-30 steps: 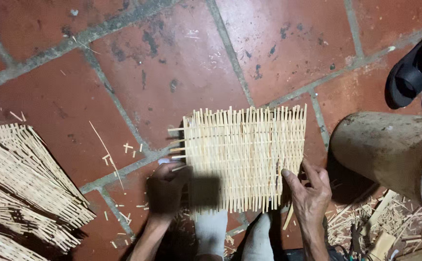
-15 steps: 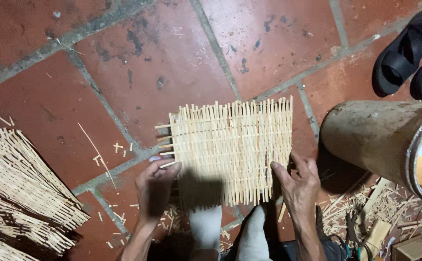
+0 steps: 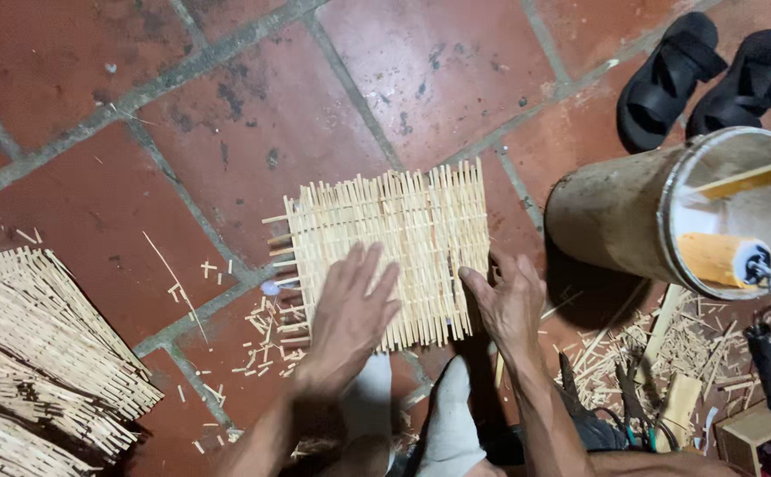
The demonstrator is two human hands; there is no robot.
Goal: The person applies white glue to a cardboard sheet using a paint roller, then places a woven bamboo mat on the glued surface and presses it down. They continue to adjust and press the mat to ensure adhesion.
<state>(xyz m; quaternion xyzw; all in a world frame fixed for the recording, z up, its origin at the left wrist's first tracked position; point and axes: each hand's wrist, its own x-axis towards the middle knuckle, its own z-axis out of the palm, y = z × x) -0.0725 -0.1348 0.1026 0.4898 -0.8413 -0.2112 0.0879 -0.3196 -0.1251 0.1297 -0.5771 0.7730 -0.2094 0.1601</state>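
Note:
A pale woven mat of thin bamboo sticks [image 3: 403, 238] lies flat on the red tiled floor. My left hand [image 3: 348, 318] rests palm down on the mat's near left part, fingers spread. My right hand [image 3: 507, 300] touches the mat's near right corner with its fingers curled at the edge. Loose stick ends jut out from the mat's left side. My feet in pale socks [image 3: 443, 424] sit just below the mat.
Finished woven mats [image 3: 32, 353] are stacked at the left. A round bucket [image 3: 659, 212] holding a paint roller [image 3: 721, 261] stands at the right, black sandals [image 3: 703, 71] behind it. Stick offcuts and hand tools [image 3: 650, 371] litter the floor at lower right.
My left hand has let go of a dark flat block it held and now lies open on the mat. The view has shifted, showing the bucket's inside.

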